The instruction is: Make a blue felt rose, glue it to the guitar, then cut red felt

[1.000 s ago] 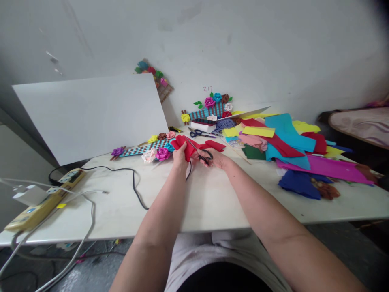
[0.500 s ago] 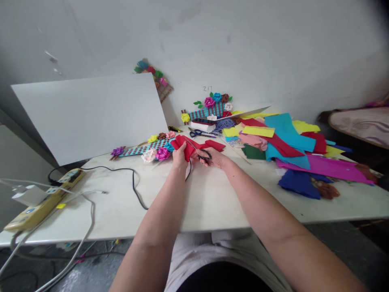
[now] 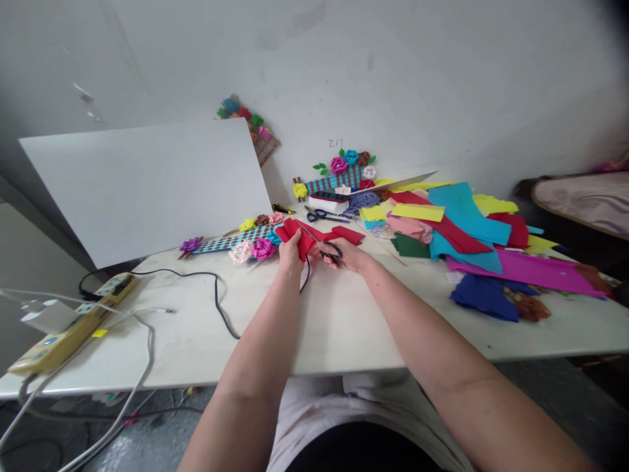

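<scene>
My left hand (image 3: 291, 251) pinches a folded piece of red crepe paper (image 3: 305, 243) above the table. In my right hand (image 3: 346, 254) is a pair of black-handled scissors (image 3: 330, 251), fingers through the loops, with the blades lying against the red paper. Whether the blades are parted I cannot tell. More red paper (image 3: 346, 234) stretches out behind my right hand. Just left of my left hand lies a woven blue and brown strip (image 3: 230, 241) with paper flowers, among them a magenta flower (image 3: 263, 248).
Colourful crepe paper (image 3: 466, 219) is heaped on the right. A second pair of scissors (image 3: 319, 215) lies behind my hands, near a flowered woven piece (image 3: 334, 180) against the wall. A white board (image 3: 147, 190) leans at left. A power strip (image 3: 73, 324) and cables lie at the left edge.
</scene>
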Demonstrator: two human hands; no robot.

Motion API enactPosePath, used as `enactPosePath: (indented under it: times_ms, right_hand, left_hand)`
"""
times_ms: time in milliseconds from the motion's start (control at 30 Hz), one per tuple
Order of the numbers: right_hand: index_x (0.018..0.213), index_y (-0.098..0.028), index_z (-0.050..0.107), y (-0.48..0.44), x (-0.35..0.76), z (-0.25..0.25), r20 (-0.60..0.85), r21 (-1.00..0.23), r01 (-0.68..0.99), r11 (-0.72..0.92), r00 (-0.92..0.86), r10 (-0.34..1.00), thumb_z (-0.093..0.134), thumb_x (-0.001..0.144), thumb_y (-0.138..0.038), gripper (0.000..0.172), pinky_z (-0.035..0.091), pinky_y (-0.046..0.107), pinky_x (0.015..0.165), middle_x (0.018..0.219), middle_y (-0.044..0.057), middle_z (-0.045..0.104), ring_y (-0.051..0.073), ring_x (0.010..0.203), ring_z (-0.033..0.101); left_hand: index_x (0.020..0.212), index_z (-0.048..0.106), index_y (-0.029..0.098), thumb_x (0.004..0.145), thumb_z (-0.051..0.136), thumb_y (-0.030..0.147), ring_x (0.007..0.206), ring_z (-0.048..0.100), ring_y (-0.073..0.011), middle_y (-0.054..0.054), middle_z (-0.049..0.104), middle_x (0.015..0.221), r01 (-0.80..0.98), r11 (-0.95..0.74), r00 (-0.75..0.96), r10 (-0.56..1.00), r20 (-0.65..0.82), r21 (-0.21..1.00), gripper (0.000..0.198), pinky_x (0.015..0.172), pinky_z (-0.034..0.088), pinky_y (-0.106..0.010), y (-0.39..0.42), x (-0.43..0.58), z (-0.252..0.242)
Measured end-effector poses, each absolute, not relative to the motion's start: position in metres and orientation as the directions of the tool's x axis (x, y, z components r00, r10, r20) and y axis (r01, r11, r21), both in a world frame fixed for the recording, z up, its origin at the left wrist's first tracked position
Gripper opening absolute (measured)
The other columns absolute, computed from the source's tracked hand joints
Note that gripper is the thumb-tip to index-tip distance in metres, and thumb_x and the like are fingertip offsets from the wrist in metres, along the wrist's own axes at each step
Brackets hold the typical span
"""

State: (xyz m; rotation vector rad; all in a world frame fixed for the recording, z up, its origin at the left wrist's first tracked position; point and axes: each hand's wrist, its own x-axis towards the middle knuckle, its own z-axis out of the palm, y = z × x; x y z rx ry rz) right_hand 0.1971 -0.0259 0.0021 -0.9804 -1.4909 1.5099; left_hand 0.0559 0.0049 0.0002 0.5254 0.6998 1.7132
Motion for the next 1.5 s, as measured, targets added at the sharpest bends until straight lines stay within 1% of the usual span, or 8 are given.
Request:
enactPosePath:
  times_ms: [400, 567, 800, 1033, 1133, 1233, 1367, 1500]
  right_hand:
    - [0.080, -0.010, 0.062, -0.0255, 0.1966, 0.0018, -0.007, -1.000, 0.026, 0.002, -0.369, 0.929, 0.063, 0.079, -0.046, 0.036, 0.028, 0.016, 0.031, 0.050, -0.003, 0.053, 0.005, 0.034, 0.044]
    - [0.077, -0.011, 0.060, -0.0279, 0.1943, 0.0049, -0.020, -0.999, 0.048, -0.002, -0.356, 0.934, 0.064, 0.079, -0.042, 0.032, 0.027, 0.015, 0.031, 0.050, -0.003, 0.052, 0.004, 0.034, 0.043]
    - [0.076, -0.012, 0.059, -0.0267, 0.1938, 0.0031, -0.007, -0.998, 0.054, 0.014, -0.376, 0.927, 0.061, 0.081, -0.042, 0.031, 0.027, 0.015, 0.030, 0.050, -0.004, 0.051, 0.004, 0.034, 0.043]
    - [0.079, -0.012, 0.060, -0.0223, 0.1959, -0.0017, 0.013, -1.000, 0.002, 0.015, -0.396, 0.918, 0.063, 0.079, -0.048, 0.036, 0.030, 0.017, 0.031, 0.050, -0.003, 0.052, 0.005, 0.035, 0.045]
    - [0.074, -0.012, 0.058, -0.0215, 0.1971, -0.0029, 0.035, -0.999, -0.026, 0.026, -0.413, 0.910, 0.065, 0.074, -0.055, 0.043, 0.031, 0.017, 0.032, 0.052, -0.002, 0.054, 0.006, 0.037, 0.047]
    - [0.066, -0.013, 0.054, -0.0213, 0.1986, -0.0037, 0.037, -0.999, -0.027, 0.028, -0.420, 0.907, 0.065, 0.070, -0.060, 0.048, 0.030, 0.017, 0.032, 0.053, -0.001, 0.055, 0.006, 0.038, 0.048]
    - [0.062, -0.013, 0.053, -0.0209, 0.2001, -0.0042, 0.041, -0.999, -0.006, 0.042, -0.418, 0.908, 0.064, 0.070, -0.062, 0.051, 0.029, 0.018, 0.032, 0.052, 0.000, 0.054, 0.007, 0.038, 0.048]
    - [0.061, -0.013, 0.054, -0.0221, 0.1997, -0.0025, 0.036, -0.999, 0.004, 0.041, -0.410, 0.911, 0.064, 0.070, -0.062, 0.051, 0.029, 0.019, 0.032, 0.051, 0.000, 0.055, 0.007, 0.037, 0.047]
  left_hand:
    - [0.076, 0.061, 0.012, 0.073, 0.063, 0.006, 0.057, 0.063, -0.0116, -0.003, 0.066, 0.070, -0.714, -0.177, -0.239, 0.971, 0.002, 0.677, 0.007, 0.059, 0.052, -0.022, 0.0075, 0.0550, -0.0016]
    - [0.077, 0.061, 0.012, 0.073, 0.063, 0.008, 0.058, 0.063, -0.0115, -0.003, 0.066, 0.071, -0.710, -0.169, -0.238, 0.971, -0.008, 0.684, 0.007, 0.060, 0.052, -0.023, 0.0060, 0.0544, -0.0001]
    - [0.077, 0.060, 0.012, 0.072, 0.065, 0.009, 0.060, 0.064, -0.0122, -0.004, 0.066, 0.073, -0.698, -0.171, -0.241, 0.970, -0.003, 0.695, 0.008, 0.063, 0.053, -0.024, 0.0073, 0.0526, -0.0017]
    - [0.078, 0.061, 0.012, 0.072, 0.065, 0.009, 0.059, 0.063, -0.0118, -0.003, 0.066, 0.072, -0.693, -0.169, -0.234, 0.972, 0.003, 0.700, 0.007, 0.062, 0.052, -0.022, 0.0060, 0.0540, -0.0007]
    - [0.078, 0.061, 0.012, 0.072, 0.065, 0.009, 0.059, 0.063, -0.0124, -0.004, 0.066, 0.070, -0.697, -0.159, -0.209, 0.978, 0.014, 0.699, 0.007, 0.061, 0.052, -0.022, 0.0045, 0.0558, -0.0004]
    - [0.079, 0.061, 0.010, 0.071, 0.065, 0.008, 0.058, 0.064, -0.0140, -0.005, 0.066, 0.070, -0.708, -0.157, -0.188, 0.982, 0.031, 0.688, 0.009, 0.063, 0.053, -0.026, 0.0042, 0.0580, -0.0016]
    - [0.079, 0.061, 0.010, 0.071, 0.065, 0.010, 0.060, 0.065, -0.0166, -0.007, 0.066, 0.071, -0.701, -0.150, -0.156, 0.986, 0.055, 0.697, 0.009, 0.067, 0.054, -0.030, 0.0047, 0.0601, -0.0039]
    - [0.077, 0.060, 0.011, 0.069, 0.067, 0.012, 0.060, 0.065, -0.0165, -0.006, 0.065, 0.069, -0.685, -0.145, -0.145, 0.987, 0.061, 0.714, 0.010, 0.066, 0.053, -0.029, 0.0036, 0.0605, -0.0043]
